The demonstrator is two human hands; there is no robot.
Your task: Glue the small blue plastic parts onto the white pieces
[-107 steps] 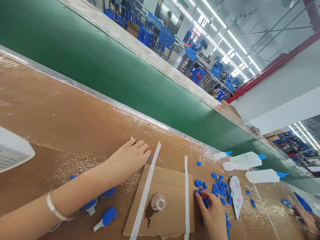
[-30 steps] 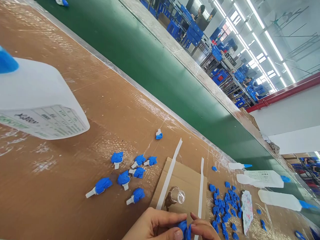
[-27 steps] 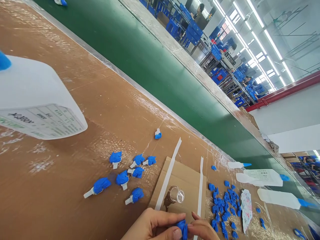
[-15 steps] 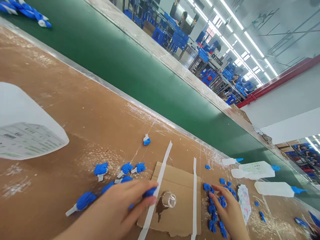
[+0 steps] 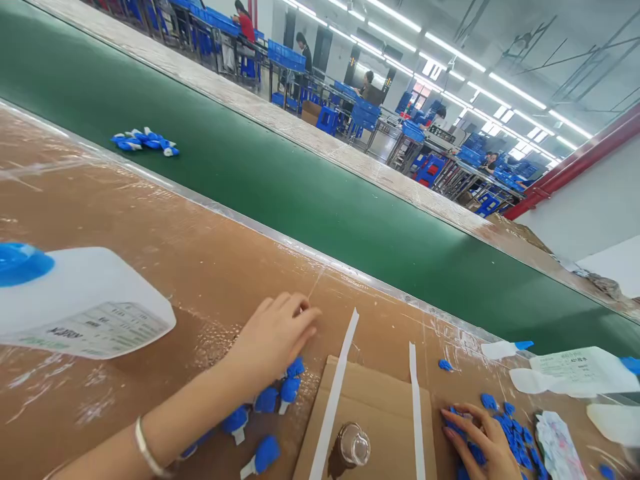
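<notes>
Reaching across the brown counter (image 5: 150, 233), the left hand (image 5: 273, 337) is laid palm down over a bunch of blue caps with white tips (image 5: 280, 393). Some of these caps are hidden under the palm, so it cannot be told if one is held or if the fingers (image 5: 300, 313) are only spread flat on top. The fingertips are hard to make out against the shiny counter.

The right hand (image 5: 483, 443) is cut off by the bottom edge. Its fingers are bent and loosely spread on a heap of small blue pieces (image 5: 505, 427), and no piece can be seen pinched between them. Part of the heap is covered by the hand.

Between the hands a cardboard sheet (image 5: 373, 407) is laid, with two white strips (image 5: 335, 393) across it and a small clear cup (image 5: 354, 448) near the bottom edge.

A big white bottle (image 5: 85, 307) with a blue cap is cut off at the left. More white bottles (image 5: 575, 370) are cut off at the right. A small bunch of blue parts (image 5: 144, 141) is seen far off on the green belt (image 5: 300, 187), too small to tell apart.
</notes>
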